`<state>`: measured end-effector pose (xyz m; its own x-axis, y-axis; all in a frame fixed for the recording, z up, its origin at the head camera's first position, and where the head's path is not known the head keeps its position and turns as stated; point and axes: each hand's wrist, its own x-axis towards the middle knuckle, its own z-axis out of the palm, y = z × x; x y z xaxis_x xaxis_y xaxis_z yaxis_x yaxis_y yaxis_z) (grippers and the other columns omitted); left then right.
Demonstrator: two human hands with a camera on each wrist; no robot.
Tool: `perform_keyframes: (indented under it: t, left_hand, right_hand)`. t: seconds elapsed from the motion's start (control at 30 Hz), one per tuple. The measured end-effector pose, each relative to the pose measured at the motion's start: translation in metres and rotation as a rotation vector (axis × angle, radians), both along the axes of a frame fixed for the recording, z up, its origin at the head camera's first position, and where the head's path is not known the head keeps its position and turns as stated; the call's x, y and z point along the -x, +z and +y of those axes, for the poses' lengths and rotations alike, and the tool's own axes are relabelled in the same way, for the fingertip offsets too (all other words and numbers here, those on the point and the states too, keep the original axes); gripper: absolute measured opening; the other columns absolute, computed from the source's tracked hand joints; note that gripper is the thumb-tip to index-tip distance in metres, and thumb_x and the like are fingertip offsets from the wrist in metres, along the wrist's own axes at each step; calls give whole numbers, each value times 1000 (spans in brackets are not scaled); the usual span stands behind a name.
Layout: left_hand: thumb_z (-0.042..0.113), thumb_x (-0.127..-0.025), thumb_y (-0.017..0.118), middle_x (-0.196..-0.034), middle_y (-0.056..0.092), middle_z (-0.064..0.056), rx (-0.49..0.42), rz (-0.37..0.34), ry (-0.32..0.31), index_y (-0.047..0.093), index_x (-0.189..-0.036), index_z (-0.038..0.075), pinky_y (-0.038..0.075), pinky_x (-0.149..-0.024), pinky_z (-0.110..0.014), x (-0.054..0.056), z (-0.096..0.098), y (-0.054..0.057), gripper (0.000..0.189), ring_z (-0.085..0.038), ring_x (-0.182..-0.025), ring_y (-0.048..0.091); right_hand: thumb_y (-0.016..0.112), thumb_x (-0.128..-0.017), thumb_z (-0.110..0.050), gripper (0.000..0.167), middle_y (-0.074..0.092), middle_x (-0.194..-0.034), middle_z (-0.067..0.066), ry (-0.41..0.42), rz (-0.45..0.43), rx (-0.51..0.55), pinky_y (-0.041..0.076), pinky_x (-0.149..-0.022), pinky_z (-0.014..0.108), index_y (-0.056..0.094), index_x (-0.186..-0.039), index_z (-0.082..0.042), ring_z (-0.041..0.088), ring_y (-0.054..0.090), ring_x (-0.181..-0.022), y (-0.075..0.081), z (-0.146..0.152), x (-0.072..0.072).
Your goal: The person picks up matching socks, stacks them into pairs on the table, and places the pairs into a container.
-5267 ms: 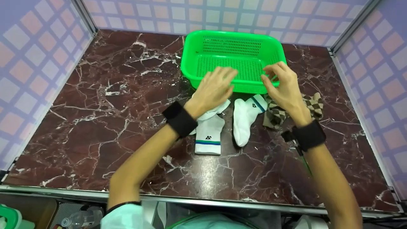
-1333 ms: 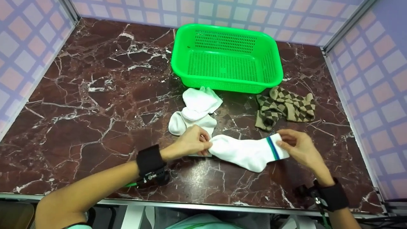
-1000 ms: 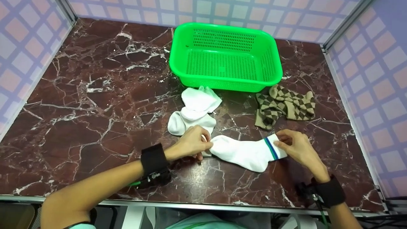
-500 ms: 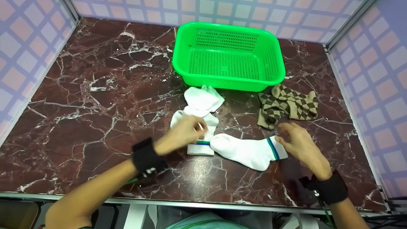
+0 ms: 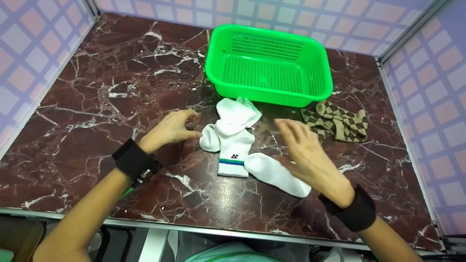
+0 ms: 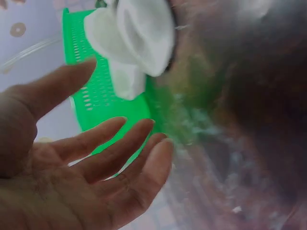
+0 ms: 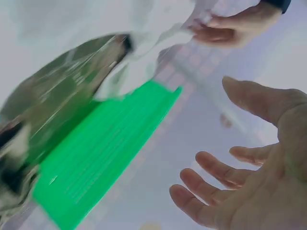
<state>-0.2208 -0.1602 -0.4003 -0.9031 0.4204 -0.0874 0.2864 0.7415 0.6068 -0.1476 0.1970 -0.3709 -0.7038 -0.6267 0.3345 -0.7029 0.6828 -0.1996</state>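
Note:
My left hand (image 5: 173,127) is off the table to the left of the white socks, fingers spread and holding nothing. Above the right side of the socks hovers my right hand (image 5: 309,156), its fingers loosely extended and nothing in them. A white sock (image 5: 275,173) lies slanted on the table, its cuff hidden under the right hand. Beside it is a striped-cuff white sock (image 5: 236,147), toe bent to the left. A bunched white sock (image 5: 235,112) overlaps its upper end. In the left wrist view, the left palm (image 6: 81,191) faces up with parted fingers.
A green plastic basket (image 5: 269,97) stands behind the socks at the back wall. Checkered brown socks (image 5: 344,122) lie crumpled to its front right. Patterned panels enclose the marble-look table (image 5: 153,87) on three sides.
Earlier, both hands held the ends of the white sock, laying it out flat. Both have let go; the left moved up and left, the right moved left over the sock.

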Motion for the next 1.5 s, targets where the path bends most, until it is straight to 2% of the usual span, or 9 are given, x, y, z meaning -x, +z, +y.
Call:
perform_keyframes:
  t: [0.33, 0.5, 0.7, 0.83, 1.0, 1.17, 1.27, 1.4, 1.5]
  left_hand:
    - [28, -78, 80, -129, 56, -20, 45, -22, -42, 49, -134, 1, 34, -105, -49, 5, 26, -1, 69, -36, -121, 48]
    - [23, -77, 81, -126, 55, -20, 17, -15, -54, 51, -133, 3, 37, -102, -47, 2, 32, -2, 67, -34, -117, 49]
    - [19, -73, 82, -120, 58, -19, 58, -3, -37, 56, -123, -2, 39, -99, -45, 5, 41, -3, 60, -33, -110, 50]
    - [17, -69, 82, -95, 59, -12, 106, -33, -3, 60, -97, -1, 46, -79, -40, 12, 51, -3, 40, -28, -90, 52]
    - [11, -65, 78, -76, 51, -2, 81, -47, 26, 54, -78, 7, 39, -56, -31, 19, 61, -5, 28, -20, -69, 48]
    - [9, -66, 81, -86, 58, -6, 14, -38, -8, 57, -86, 5, 43, -66, -33, 16, 60, -3, 31, -22, -77, 52]
    - [8, -66, 84, -96, 62, -10, -13, -45, 14, 62, -92, 1, 45, -78, -39, 14, 52, 4, 35, -27, -87, 53]
    - [9, -67, 85, -97, 64, -14, -55, -41, 71, 68, -96, -1, 45, -84, -42, 13, 34, 14, 35, -29, -91, 55]
    - [11, -68, 85, -94, 66, -13, -92, -25, 100, 71, -95, 0, 47, -80, -40, 11, 19, 22, 32, -28, -88, 56]
  right_hand:
    - [75, -81, -19, 57, 53, -131, 14, 213, 24, -156, 38, -104, 47, 53, -131, -3, 31, 47, -122, -36, -71, -2]
    - [73, -83, -18, 49, 59, -119, 14, 264, 15, -214, 48, -93, 38, 55, -125, -1, 28, 55, -107, -59, -89, -3]
    - [72, -78, -11, 38, 58, -106, 13, 260, 123, -236, 50, -78, 33, 58, -112, 1, 26, 53, -90, -66, -97, -3]
    - [66, -72, 1, 36, 55, -99, 12, 263, 218, -336, 48, -70, 30, 58, -107, 2, 26, 50, -83, -64, -100, -3]
    - [68, -64, 8, 45, 51, -97, 12, 240, 254, -439, 48, -67, 30, 57, -106, 2, 26, 49, -82, -62, -100, 1]
    - [66, -73, 10, 28, 55, -89, 10, 221, 148, -286, 51, -60, 30, 58, -97, -1, 25, 53, -79, -60, -97, 4]
    - [60, -75, 13, 25, 58, -86, 8, 246, 80, -145, 52, -57, 29, 59, -95, -2, 21, 56, -75, -55, -94, 3]
    - [55, -76, 18, 33, 64, -93, 11, 265, -47, 60, 55, -70, 26, 62, -105, 3, 21, 63, -81, -39, -86, 0]
    - [54, -81, 17, 32, 65, -102, 16, 280, -414, 408, 53, -84, 29, 62, -109, 6, 25, 64, -93, -20, -75, -3]
